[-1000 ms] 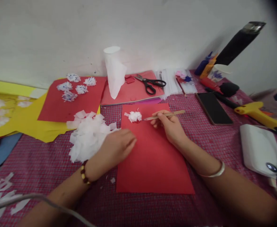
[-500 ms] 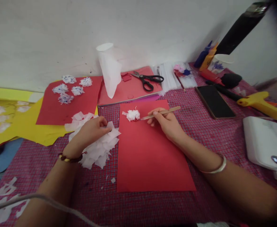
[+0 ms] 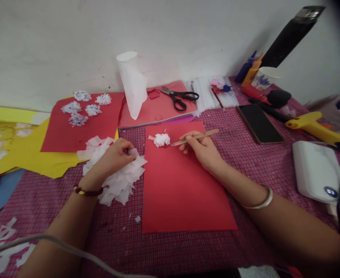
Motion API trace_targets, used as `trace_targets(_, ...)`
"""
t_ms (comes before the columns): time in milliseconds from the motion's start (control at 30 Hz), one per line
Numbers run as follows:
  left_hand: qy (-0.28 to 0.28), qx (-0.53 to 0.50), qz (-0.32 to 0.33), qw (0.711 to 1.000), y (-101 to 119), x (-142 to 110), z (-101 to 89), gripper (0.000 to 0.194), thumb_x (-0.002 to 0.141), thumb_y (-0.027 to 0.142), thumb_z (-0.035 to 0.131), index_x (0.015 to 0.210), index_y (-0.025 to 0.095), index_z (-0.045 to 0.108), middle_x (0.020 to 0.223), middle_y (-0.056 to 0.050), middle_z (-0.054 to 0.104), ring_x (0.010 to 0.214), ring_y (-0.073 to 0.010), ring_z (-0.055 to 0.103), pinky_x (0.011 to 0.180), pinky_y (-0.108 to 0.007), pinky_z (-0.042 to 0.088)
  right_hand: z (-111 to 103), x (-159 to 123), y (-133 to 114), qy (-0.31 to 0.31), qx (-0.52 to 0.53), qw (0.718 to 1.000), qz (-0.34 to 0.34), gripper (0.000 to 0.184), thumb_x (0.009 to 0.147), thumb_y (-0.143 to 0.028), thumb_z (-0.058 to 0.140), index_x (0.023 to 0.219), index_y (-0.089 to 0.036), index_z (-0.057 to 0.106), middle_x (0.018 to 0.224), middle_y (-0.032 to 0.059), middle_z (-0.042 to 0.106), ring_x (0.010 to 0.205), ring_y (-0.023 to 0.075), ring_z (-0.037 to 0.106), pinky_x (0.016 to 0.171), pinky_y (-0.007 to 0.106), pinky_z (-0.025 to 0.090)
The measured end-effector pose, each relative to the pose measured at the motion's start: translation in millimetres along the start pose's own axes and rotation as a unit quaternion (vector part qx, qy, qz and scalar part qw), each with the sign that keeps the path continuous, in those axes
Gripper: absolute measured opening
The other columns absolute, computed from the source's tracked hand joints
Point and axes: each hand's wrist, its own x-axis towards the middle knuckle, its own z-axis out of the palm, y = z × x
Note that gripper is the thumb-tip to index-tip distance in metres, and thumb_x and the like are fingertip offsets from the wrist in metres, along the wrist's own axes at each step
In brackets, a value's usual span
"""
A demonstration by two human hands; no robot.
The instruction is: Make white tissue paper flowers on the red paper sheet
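Observation:
My right hand (image 3: 200, 148) is closed round a slim wooden stick (image 3: 207, 134), whose narrow tip points left at a fluffy white tissue-paper puff (image 3: 162, 140). That puff sits near the upper left corner of a red paper sheet (image 3: 181, 193), with a little dark red at its lower edge. To the left, my left hand (image 3: 116, 156) rests over a heap of white tissue-paper pieces (image 3: 120, 187). Its thumb and forefinger are pinched together at the edge of one piece.
Black-handled scissors (image 3: 178, 101) lie behind the sheet, beside a white paper cone (image 3: 133, 83). A phone (image 3: 261, 123), a yellow glue gun (image 3: 309, 121) and a white box (image 3: 315, 170) are at right. Blue-speckled puffs (image 3: 78, 119) sit on another red sheet (image 3: 60, 139). A cable (image 3: 71, 251) crosses the front.
The view has shifted slightly, moving everything a little leftward. Both hands keep the same hold and place relative to the sheet and the heap.

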Motion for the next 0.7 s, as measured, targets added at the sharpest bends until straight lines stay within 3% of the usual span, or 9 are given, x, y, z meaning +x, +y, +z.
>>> trace_targets(100,0.051,-0.11,-0.045,0.992,5.4,-2.6,-4.0,0.017,0.072,0.033,0.066,0.066,0.019,0.059,0.071,-0.001,0.059,0.069,-0.0159,0.053,0.063,-0.029,0.04,0.8,-1.4,-2.8,0.006,0.014,1.0,-0.006,0.025,0.087,-0.043,0.06,0.085,-0.018,0.063,0.067,0.0011,0.068,0.055,0.0114,0.059,0.055,0.025,0.049)
trace_targets(233,0.083,-0.272,-0.111,0.952,13.3,-5.1,-3.9,0.02,0.073,0.039,0.07,0.068,0.021,0.064,0.065,0.0,0.061,0.059,-0.0135,0.052,0.057,-0.027,0.04,7.0,-8.5,-11.4,-0.003,0.036,0.999,-0.015,0.022,0.088,-0.041,0.06,0.092,-0.02,0.065,0.076,0.002,0.072,0.057,0.0109,0.06,0.056,0.025,0.05)
trace_targets(533,0.009,-0.428,-0.138,0.893,44.2,-14.1,25.6,0.015,0.068,0.031,0.076,0.068,0.017,0.07,0.064,-0.001,0.065,0.056,-0.0102,0.054,0.056,-0.024,0.044,28.0,-29.7,-25.1,-0.127,0.03,0.991,-0.035,0.025,0.092,-0.044,0.057,0.102,-0.022,0.066,0.092,0.0045,0.075,0.075,0.0133,0.068,0.068,0.029,0.056)
trace_targets(700,-0.005,-0.433,-0.131,0.892,45.0,-16.3,29.9,0.017,0.071,0.033,0.075,0.071,0.016,0.07,0.065,-0.001,0.065,0.057,-0.0098,0.055,0.057,-0.024,0.045,27.6,-28.8,-22.8,-0.132,0.024,0.99,-0.041,0.023,0.093,-0.041,0.056,0.103,-0.023,0.065,0.093,0.0044,0.074,0.08,0.0138,0.068,0.07,0.029,0.057)
